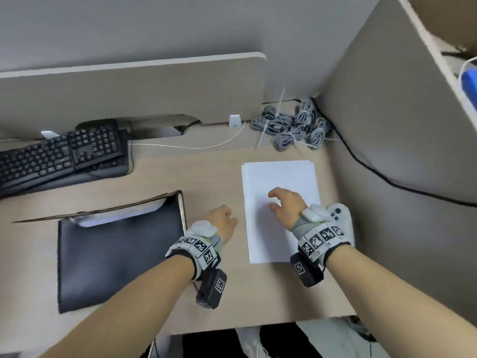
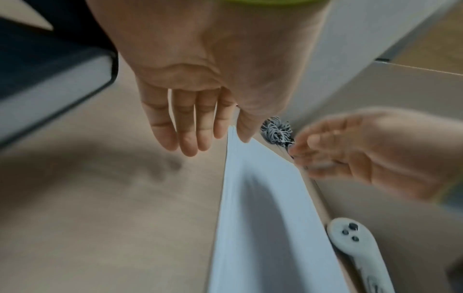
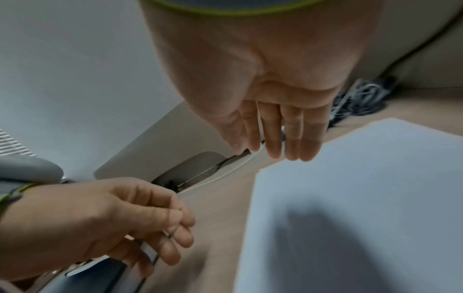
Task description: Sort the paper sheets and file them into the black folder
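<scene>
A stack of white paper sheets (image 1: 280,187) lies flat on the desk at centre right, also seen as paper (image 2: 260,218) and paper (image 3: 363,198). The black folder (image 1: 116,254) lies on the left with white sheets (image 1: 121,215) showing at its open top edge. My right hand (image 1: 284,205) hovers over the middle of the stack, fingers relaxed and empty, casting a shadow on it. My left hand (image 1: 223,220) hangs above bare desk between folder and stack, holding nothing. In the left wrist view the left fingers (image 2: 185,128) hang straight near the stack's far corner.
A black keyboard (image 1: 62,153) sits at the back left. Bundled grey cables (image 1: 291,127) lie behind the paper. A white controller (image 1: 340,215) rests at the stack's right edge. A partition wall (image 1: 387,112) stands on the right; the desk front edge (image 1: 258,329) is near.
</scene>
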{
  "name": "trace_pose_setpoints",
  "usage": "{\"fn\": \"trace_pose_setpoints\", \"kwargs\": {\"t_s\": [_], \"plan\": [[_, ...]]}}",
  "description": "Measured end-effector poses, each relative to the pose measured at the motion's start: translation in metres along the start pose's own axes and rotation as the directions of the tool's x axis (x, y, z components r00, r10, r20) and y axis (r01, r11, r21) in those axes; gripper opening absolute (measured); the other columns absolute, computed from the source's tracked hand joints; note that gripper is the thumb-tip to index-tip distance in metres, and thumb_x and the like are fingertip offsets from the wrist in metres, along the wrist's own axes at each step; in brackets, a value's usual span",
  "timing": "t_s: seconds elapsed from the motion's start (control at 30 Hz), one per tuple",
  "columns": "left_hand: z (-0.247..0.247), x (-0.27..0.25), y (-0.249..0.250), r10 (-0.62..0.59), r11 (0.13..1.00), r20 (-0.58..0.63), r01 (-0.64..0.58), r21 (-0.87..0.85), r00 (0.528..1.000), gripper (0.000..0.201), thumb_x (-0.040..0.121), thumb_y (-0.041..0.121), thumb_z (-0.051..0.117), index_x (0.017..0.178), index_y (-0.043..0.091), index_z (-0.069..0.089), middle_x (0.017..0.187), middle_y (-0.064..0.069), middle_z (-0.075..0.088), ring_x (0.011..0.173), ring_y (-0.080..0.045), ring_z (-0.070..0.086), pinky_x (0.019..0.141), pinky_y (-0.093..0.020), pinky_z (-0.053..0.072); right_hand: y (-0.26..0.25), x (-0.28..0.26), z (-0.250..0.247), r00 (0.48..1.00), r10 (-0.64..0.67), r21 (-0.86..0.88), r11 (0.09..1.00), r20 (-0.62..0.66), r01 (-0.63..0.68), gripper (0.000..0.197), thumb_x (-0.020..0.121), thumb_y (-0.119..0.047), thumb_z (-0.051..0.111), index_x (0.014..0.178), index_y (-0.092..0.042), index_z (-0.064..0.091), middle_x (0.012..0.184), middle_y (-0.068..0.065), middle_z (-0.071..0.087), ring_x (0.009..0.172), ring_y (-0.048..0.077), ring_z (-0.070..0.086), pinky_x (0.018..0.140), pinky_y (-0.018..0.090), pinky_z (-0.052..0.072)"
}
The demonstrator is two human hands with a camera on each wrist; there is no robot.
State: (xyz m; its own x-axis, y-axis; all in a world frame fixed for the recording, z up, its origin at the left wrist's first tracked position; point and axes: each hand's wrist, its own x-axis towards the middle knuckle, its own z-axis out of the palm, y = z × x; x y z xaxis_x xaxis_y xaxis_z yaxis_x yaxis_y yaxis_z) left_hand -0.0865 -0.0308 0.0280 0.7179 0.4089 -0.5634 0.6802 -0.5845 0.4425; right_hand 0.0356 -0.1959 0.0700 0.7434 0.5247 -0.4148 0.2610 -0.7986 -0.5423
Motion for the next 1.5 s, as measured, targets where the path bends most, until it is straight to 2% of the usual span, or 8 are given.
{"fn": "trace_pose_setpoints", "kwargs": {"t_s": [0.23,0.53,0.83,1.0,1.1,1.27,1.37,1.5], "plan": [[0.021,0.024,0.027,-0.214,0.943,0.094,0.231,-0.238,0.972,0.021,0.089,0.034,0.055,0.07,0.027,0.053,0.068,0.0,0.06,0.063,-0.02,0.056,0.067,-0.029,0.045,0.066,-0.004,0.018,0.991,0.109,-0.023,0.994,0.073,-0.108,0.039,0.093,-0.023,0.054,0.129,-0.009,0.053,0.136,0.009,0.052,0.125,0.027,0.048,0.101,0.032,0.037],[0.04,0.036,0.044,-0.362,0.625,0.262,0.442,-0.644,0.895,0.015,0.088,0.016,0.066,0.077,0.012,0.057,0.071,-0.008,0.058,0.063,-0.024,0.055,0.065,-0.037,0.049,0.075,0.006,0.036,0.996,-0.036,-0.076,0.996,0.083,0.043,0.023,0.09,-0.019,0.054,0.105,-0.005,0.062,0.106,0.011,0.06,0.103,0.032,0.053,0.085,0.036,0.041],[0.041,0.047,0.037,-0.327,0.733,0.241,0.406,-0.546,0.914,0.024,0.074,0.032,0.062,0.066,0.011,0.054,0.063,-0.011,0.059,0.065,-0.025,0.058,0.082,-0.044,0.057,0.072,0.004,0.033,0.997,0.007,0.0,1.0,0.076,-0.007,0.018,0.09,-0.019,0.053,0.101,-0.009,0.062,0.103,0.005,0.062,0.1,0.026,0.054,0.076,0.03,0.038],[0.032,0.037,0.043,-0.274,0.746,0.245,0.366,-0.556,0.93,0.006,0.084,0.019,0.07,0.084,0.014,0.067,0.093,-0.011,0.068,0.091,-0.03,0.067,0.093,-0.048,0.053,0.066,0.0,0.034,0.989,0.029,0.067,0.997,0.145,-0.039,0.023,0.092,-0.017,0.05,0.111,-0.013,0.064,0.111,0.006,0.065,0.104,0.025,0.058,0.09,0.036,0.046],[0.025,0.036,0.043,-0.324,0.768,0.22,0.392,-0.507,0.92,0.031,0.085,-0.002,0.064,0.116,0.0,0.063,0.106,-0.013,0.065,0.098,-0.028,0.062,0.083,-0.035,0.052,0.064,-0.003,0.028,0.993,0.071,0.099,0.992,0.098,-0.08,0.026,0.092,-0.017,0.051,0.115,-0.013,0.061,0.116,0.006,0.064,0.107,0.025,0.058,0.091,0.033,0.044],[0.001,0.023,0.034,-0.45,0.849,0.146,0.473,-0.236,0.881,0.022,0.09,0.005,0.057,0.11,-0.004,0.056,0.131,-0.019,0.054,0.113,-0.03,0.057,0.087,-0.032,0.046,0.071,0.002,0.014,0.967,0.245,0.19,0.955,-0.072,-0.228,0.043,0.084,-0.016,0.063,0.124,-0.007,0.051,0.126,0.01,0.055,0.114,0.029,0.053,0.094,0.034,0.041],[-0.014,0.019,0.024,-0.438,0.838,0.095,0.444,-0.318,0.894,0.037,0.086,0.003,0.059,0.121,-0.007,0.058,0.126,-0.022,0.06,0.117,-0.035,0.058,0.071,-0.029,0.044,0.061,-0.002,0.003,0.933,0.355,0.317,0.892,-0.054,-0.321,0.067,0.08,-0.021,0.069,0.138,-0.01,0.037,0.127,0.004,0.052,0.115,0.025,0.053,0.09,0.029,0.04],[-0.036,0.006,0.026,-0.423,0.814,0.002,0.382,-0.437,0.906,0.028,0.084,-0.004,0.056,0.111,-0.011,0.061,0.087,-0.016,0.061,0.093,-0.033,0.062,0.069,-0.027,0.038,0.041,0.002,-0.006,0.948,0.313,0.413,0.872,-0.052,-0.265,0.033,0.076,-0.015,0.066,0.107,-0.009,0.056,0.098,0.008,0.065,0.087,0.027,0.059,0.072,0.032,0.045]]}}
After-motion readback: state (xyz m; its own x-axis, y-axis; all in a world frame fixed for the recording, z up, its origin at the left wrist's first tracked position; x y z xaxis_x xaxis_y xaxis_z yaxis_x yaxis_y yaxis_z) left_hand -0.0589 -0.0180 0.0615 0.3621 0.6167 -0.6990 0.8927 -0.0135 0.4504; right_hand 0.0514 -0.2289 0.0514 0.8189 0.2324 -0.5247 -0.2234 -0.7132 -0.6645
